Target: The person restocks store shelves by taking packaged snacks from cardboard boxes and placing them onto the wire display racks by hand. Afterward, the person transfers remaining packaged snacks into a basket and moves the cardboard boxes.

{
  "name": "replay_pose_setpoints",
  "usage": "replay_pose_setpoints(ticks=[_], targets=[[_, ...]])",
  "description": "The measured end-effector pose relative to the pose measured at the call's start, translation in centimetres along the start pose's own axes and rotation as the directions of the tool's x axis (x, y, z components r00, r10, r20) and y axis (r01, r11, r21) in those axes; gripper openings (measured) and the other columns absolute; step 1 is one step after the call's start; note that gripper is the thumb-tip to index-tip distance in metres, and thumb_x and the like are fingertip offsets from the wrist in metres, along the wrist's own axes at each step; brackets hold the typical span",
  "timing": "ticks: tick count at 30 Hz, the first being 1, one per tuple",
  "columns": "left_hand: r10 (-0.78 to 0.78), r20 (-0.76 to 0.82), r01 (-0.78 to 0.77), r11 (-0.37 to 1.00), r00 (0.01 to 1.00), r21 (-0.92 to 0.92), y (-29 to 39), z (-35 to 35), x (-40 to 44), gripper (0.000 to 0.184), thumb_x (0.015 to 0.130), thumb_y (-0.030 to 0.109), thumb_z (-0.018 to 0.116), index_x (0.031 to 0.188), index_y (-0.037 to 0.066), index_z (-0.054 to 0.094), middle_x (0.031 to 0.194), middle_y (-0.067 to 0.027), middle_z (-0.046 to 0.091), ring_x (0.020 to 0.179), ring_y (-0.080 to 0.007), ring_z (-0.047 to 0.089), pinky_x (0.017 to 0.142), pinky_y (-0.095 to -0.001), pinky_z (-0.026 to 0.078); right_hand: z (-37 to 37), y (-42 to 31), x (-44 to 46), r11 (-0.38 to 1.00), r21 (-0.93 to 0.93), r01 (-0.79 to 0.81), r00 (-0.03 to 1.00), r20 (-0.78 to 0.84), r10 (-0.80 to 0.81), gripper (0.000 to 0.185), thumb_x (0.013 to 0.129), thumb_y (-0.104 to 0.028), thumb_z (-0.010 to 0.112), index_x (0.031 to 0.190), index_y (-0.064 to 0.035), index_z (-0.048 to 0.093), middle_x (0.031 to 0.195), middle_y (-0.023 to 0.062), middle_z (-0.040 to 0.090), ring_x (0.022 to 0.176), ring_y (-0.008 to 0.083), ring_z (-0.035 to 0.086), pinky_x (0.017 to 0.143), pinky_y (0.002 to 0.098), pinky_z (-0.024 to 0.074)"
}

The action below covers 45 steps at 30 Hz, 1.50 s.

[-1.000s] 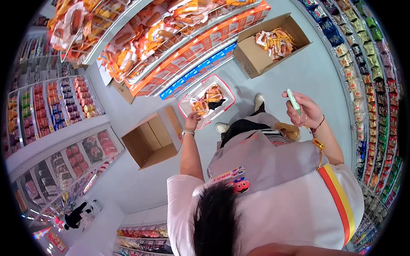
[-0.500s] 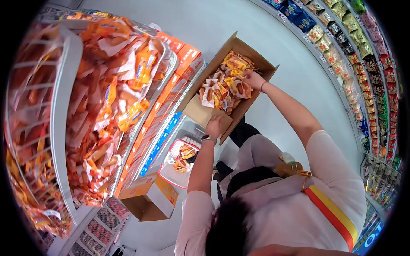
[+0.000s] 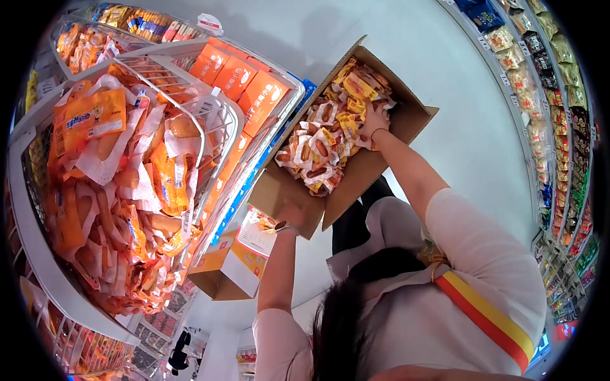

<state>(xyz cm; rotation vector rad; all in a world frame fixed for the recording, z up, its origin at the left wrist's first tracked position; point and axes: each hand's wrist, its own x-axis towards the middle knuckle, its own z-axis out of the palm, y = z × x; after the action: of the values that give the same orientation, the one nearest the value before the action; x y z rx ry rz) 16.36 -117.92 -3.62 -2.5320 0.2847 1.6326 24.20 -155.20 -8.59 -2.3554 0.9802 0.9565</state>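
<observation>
An opened cardboard box [image 3: 406,124] is tilted beside the shelf, holding a heap of small snack packets [image 3: 321,146] in yellow, orange and white wrappers with brown, sausage-like contents. My right hand [image 3: 373,122] is inside the box, its fingers apart over the packets at the right side. Nothing is plainly lifted in it. At the near end, my left hand [image 3: 293,214], with a watch at its wrist, grips the box's cardboard flap [image 3: 270,193]. Some of its fingers are hard to make out against the board.
A white wire basket [image 3: 38,254] heaped with orange-wrapped snacks [image 3: 127,178] stands at the left. Orange cartons [image 3: 260,95] line the shelf behind it. A smaller orange-and-white carton [image 3: 225,270] lies open below. Bagged snacks [image 3: 537,95] fill shelves at the right.
My right hand has gone deeper among the packets, with its fingers more spread. The view has shifted, and the left hand stays at the box flap.
</observation>
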Motion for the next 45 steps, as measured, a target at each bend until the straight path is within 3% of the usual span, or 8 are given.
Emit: replay_pose_setpoints(ticks=[2,6,11,17,19,29,36,45], targets=[[-0.163,0.399,0.353,0.811,0.902,-0.467,5.0,-9.0,-0.8,0.089,0.080,0.054,0.054,0.142,0.002,0.018,0.115,-0.0234,0.058,0.102,-0.0343,0.059,0.082,-0.0421,0.050,0.0,0.3,1.2,0.997,-0.062,0.035,0.999,0.038,-0.032,0.107,0.052,-0.032,0.083,0.140,-0.0238,0.021,0.139,0.0218,0.026,0.124,0.0404,0.035,0.095,0.0564,0.0358],[-0.073,-0.111,0.031,0.939,0.991,-0.342,10.4,-11.2,4.1,0.113,0.066,0.062,0.066,0.140,-0.004,0.013,0.138,-0.0276,0.034,0.116,-0.0335,0.051,0.094,-0.0422,0.044,-1.5,-0.4,2.2,0.982,-0.179,0.054,0.994,0.100,-0.037,0.106,0.049,-0.039,0.084,0.137,-0.0204,0.026,0.134,0.0245,0.033,0.123,0.0420,0.037,0.097,0.0576,0.0319],[-0.272,-0.320,0.266,0.962,0.908,-0.061,16.8,-15.3,8.9,0.115,0.058,0.063,0.073,0.140,0.001,0.020,0.145,-0.0209,0.024,0.136,-0.0345,0.021,0.105,-0.0469,0.030,0.0,-1.9,2.3,0.965,-0.259,0.033,0.999,0.044,-0.022,0.104,0.045,-0.044,0.085,0.131,-0.0113,0.036,0.135,0.0253,0.031,0.125,0.0424,0.034,0.101,0.0606,0.0248],[0.217,-0.654,-0.062,0.966,0.725,0.252,20.5,-14.2,12.5,0.090,0.063,0.050,0.075,0.132,0.010,0.032,0.137,-0.0116,0.034,0.117,-0.0323,0.045,0.076,-0.0365,0.054,0.0,-0.6,3.5,0.928,-0.300,0.220,0.972,0.147,-0.184,0.085,0.047,-0.031,0.086,0.119,-0.0095,0.047,0.117,0.0175,0.049,0.111,0.0368,0.051,0.082,0.0554,0.0463],[0.197,-0.397,-0.104,0.964,0.896,0.244,20.6,-16.2,12.8,0.088,0.063,0.044,0.077,0.134,0.019,0.030,0.140,-0.0112,0.031,0.114,-0.0345,0.047,0.079,-0.0409,0.054,-0.4,-0.3,5.0,0.927,-0.247,0.283,0.951,0.197,-0.238,0.080,0.049,-0.030,0.085,0.118,-0.0102,0.048,0.113,0.0140,0.054,0.103,0.0320,0.057,0.081,0.0487,0.0488],[0.461,-0.312,-0.513,0.851,0.831,-0.108,13.4,-15.9,8.4,0.077,0.064,0.032,0.078,0.128,0.022,0.036,0.105,-0.0163,0.063,0.089,-0.0347,0.062,0.071,-0.0443,0.050,-4.8,2.6,1.1,0.897,0.092,0.432,0.889,0.123,-0.440,0.076,0.056,-0.033,0.075,0.122,-0.0025,0.051,0.106,0.0219,0.061,0.100,0.0327,0.058,0.085,0.0386,0.0478],[0.182,-0.534,-0.441,0.799,0.826,-0.410,7.3,-15.1,-6.5,0.072,0.063,0.023,0.079,0.121,0.019,0.039,0.098,-0.0172,0.064,0.089,-0.0397,0.061,0.071,-0.0461,0.050,-15.3,4.7,-7.5,0.478,0.855,0.202,0.813,0.125,-0.569,0.055,0.071,-0.001,0.068,0.121,-0.0016,0.048,0.102,0.0049,0.061,0.091,0.0126,0.059,0.083,0.0288,0.0488],[-0.068,-0.880,-0.693,0.589,0.470,-0.416,-0.1,-17.2,-31.5,0.072,0.061,0.009,0.079,0.122,0.006,0.043,0.113,-0.0164,0.058,0.104,-0.0309,0.059,0.088,-0.0350,0.047,-22.0,2.4,-25.9,-0.051,0.991,-0.122,0.685,0.046,-0.727,0.062,0.070,-0.005,0.064,0.127,-0.0028,0.039,0.118,0.0119,0.054,0.107,0.0239,0.056,0.091,0.0361,0.0478]])
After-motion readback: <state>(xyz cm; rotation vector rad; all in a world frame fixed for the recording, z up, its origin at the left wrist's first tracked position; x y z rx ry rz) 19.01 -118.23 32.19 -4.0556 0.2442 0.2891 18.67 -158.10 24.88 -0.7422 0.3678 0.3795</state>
